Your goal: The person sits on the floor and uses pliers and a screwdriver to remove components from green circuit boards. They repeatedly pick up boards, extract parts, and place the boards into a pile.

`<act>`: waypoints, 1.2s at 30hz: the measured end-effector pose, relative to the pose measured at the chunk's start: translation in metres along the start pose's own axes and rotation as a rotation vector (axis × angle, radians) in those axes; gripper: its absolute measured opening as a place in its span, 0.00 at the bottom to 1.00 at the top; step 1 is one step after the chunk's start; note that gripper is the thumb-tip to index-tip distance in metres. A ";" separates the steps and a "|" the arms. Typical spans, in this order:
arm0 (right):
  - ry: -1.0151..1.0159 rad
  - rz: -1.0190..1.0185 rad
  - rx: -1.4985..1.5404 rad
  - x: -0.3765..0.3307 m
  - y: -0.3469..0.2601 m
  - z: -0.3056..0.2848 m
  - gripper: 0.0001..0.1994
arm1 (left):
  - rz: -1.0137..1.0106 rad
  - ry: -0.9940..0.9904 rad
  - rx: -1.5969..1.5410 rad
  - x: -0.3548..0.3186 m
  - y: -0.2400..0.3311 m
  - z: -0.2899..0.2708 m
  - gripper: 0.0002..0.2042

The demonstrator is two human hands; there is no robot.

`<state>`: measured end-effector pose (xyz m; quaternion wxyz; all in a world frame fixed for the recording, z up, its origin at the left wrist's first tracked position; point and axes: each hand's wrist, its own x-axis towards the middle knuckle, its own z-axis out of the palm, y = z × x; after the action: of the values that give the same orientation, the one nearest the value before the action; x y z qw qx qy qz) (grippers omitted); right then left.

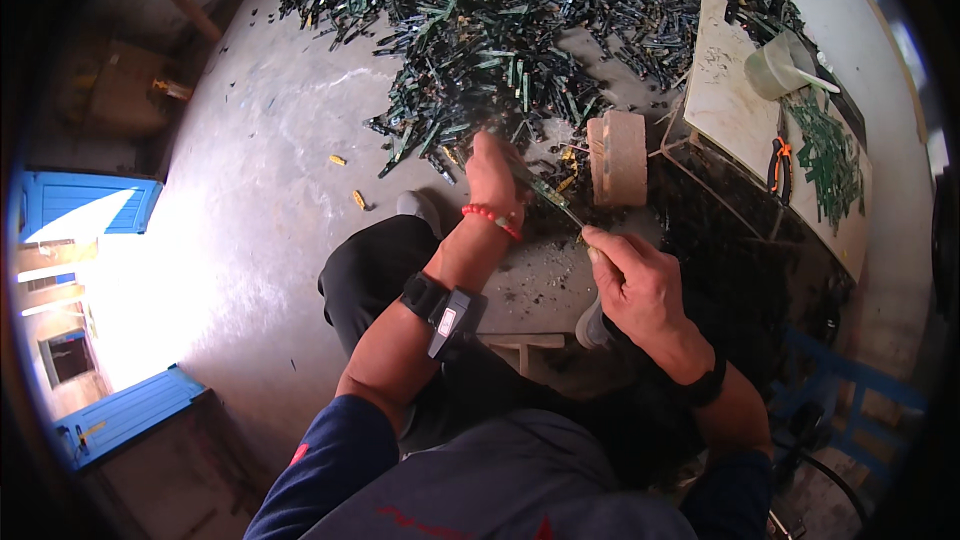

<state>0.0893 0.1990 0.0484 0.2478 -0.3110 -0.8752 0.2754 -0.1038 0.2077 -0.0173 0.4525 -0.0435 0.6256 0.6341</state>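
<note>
A narrow green strip (549,191), with the look of a circuit-board strip, slants between my two hands in front of my knees. My right hand (640,285) pinches its near end between thumb and curled fingers. At its far end, my left hand (491,176) is closed around it; the fingertips are hidden and slightly blurred. Just beyond my left hand spreads a large pile of dark and green strips (490,60) on the floor. To the right of the strip stands a brick-like block (618,158), with small yellow pieces (567,180) beside it.
A low pale board (735,90) on a metal frame at the right carries a translucent scoop (778,68), orange-handled pliers (779,168) and a heap of green strips (828,160). Two yellow bits (358,200) lie on the concrete floor at left. Blue doors (95,202) stand beside a sunlit opening.
</note>
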 end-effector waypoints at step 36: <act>-0.232 0.267 0.511 0.023 0.020 -0.057 0.07 | -0.526 -0.770 -0.308 -0.012 -0.009 -0.014 0.23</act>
<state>0.1167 0.2468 0.0830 0.1779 -0.3174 -0.7516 0.5502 -0.0979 0.1884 -0.0194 0.7840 -0.0287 0.2794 0.5536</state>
